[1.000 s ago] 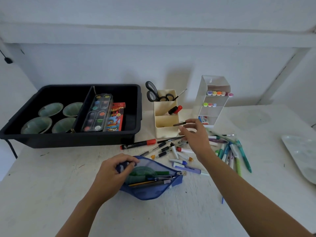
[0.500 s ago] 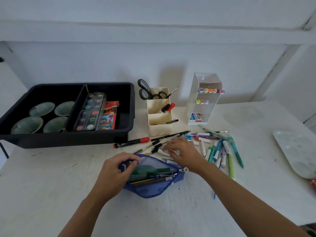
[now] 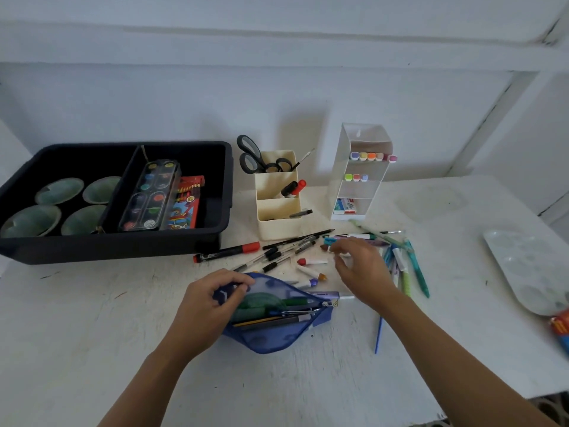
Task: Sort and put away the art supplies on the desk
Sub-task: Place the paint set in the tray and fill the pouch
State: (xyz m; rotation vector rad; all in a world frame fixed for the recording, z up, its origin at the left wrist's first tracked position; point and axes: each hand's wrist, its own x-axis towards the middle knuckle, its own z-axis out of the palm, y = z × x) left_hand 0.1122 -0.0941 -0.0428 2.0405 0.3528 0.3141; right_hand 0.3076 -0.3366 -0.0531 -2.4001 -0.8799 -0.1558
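R fingers [image 3: 341, 249] pinch marker [image 3: 324, 248]; L fingers [image 3: 235, 280] grip pouch [image 3: 271, 339].

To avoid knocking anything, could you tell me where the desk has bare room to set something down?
Bare: the near-left desk in front of the tray, and the stretch between the pens and the palette. Crowded: between the organiser, pouch and right hand.

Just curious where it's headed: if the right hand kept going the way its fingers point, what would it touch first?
Probably the brown-capped marker just off the fingertips of the right hand, beside a blue-capped marker; depth is hard to judge.
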